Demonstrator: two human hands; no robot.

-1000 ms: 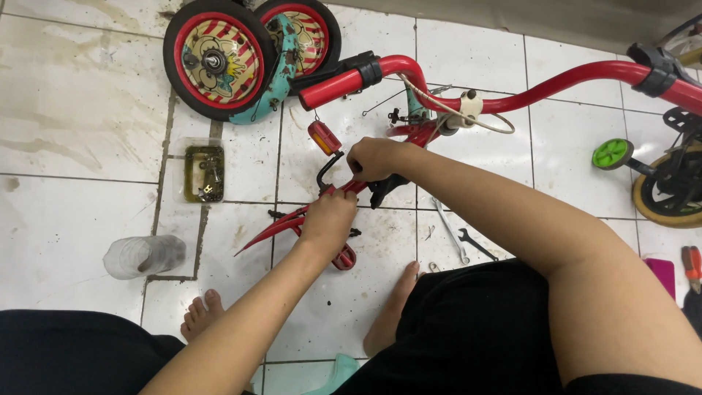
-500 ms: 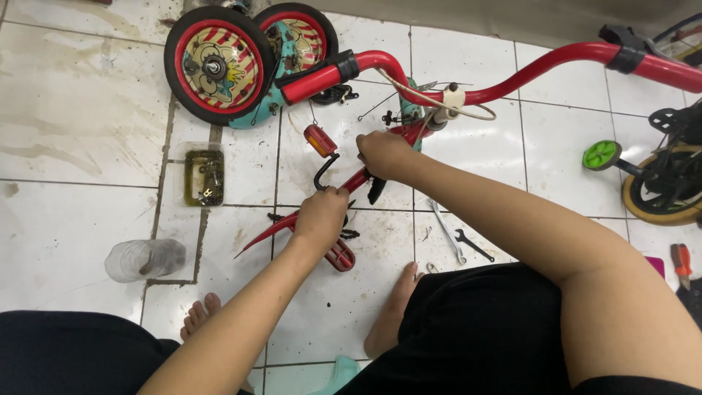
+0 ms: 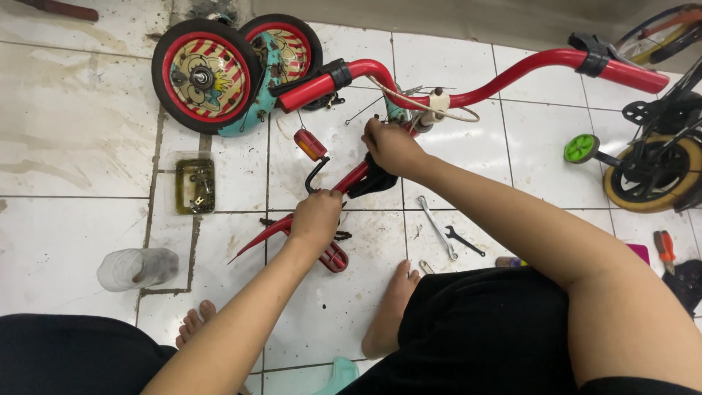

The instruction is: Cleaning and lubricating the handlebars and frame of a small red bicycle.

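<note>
I see a small red children's bicycle frame [image 3: 512, 77] lying dismantled across the upper middle of the frame, on a white tiled floor [image 3: 66, 219]. My left hand [image 3: 316, 217] is closed around a red fender piece [image 3: 267, 234] just below centre, where a black bent bracket [image 3: 316, 174] carries an orange reflector [image 3: 310, 144]. My right hand [image 3: 391, 145] is curled shut on the frame's joint near centre, beside a tangle of thin cable [image 3: 446, 115]; I cannot tell exactly which part its fingers pinch.

The floor is grimy, with brown stains at the upper left and dark grout lines. The frame is glossy red with black clamps, and two red-rimmed wheels [image 3: 205, 73] with striped cream discs sit at the upper left, touching a teal guard.

Lower right of my hands lie a silver spanner [image 3: 436, 227] and a smaller black spanner [image 3: 463, 240]. A small square tray of parts [image 3: 194, 186] sits at centre left, a clear plastic bottle [image 3: 137, 268] below it. A green training wheel [image 3: 581, 148] and a yellow-tyred wheel [image 3: 651, 175] are at the right edge. My bare feet [image 3: 391, 307] rest on the tiles at the bottom.
</note>
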